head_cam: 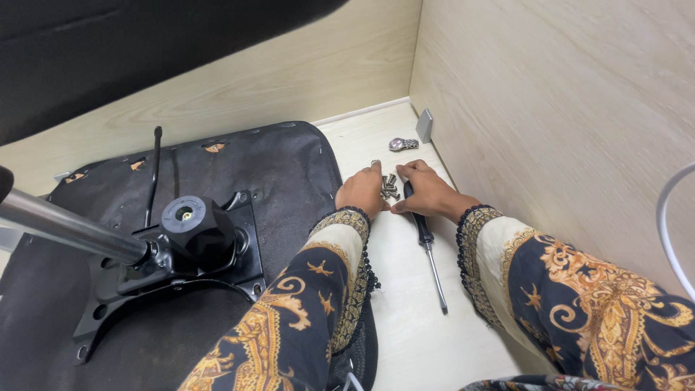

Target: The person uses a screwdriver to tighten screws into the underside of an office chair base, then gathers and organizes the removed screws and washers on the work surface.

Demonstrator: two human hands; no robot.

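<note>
My left hand [360,192] and my right hand [428,192] rest on the pale wooden surface [405,318], on either side of a small pile of several silver screws [389,187]. The fingertips of both hands touch the pile. A black-handled screwdriver [427,246] lies under my right hand, its metal shaft pointing toward me. Both arms wear dark sleeves with gold patterns and cream cuffs.
An upturned black chair seat [239,166] lies at the left, with a black metal mounting plate [163,268], a round knob [194,217] and a silver cylinder [58,226]. A small metal part [402,144] and a grey bracket [424,124] sit near the corner. Wooden walls [550,108] close in behind and right.
</note>
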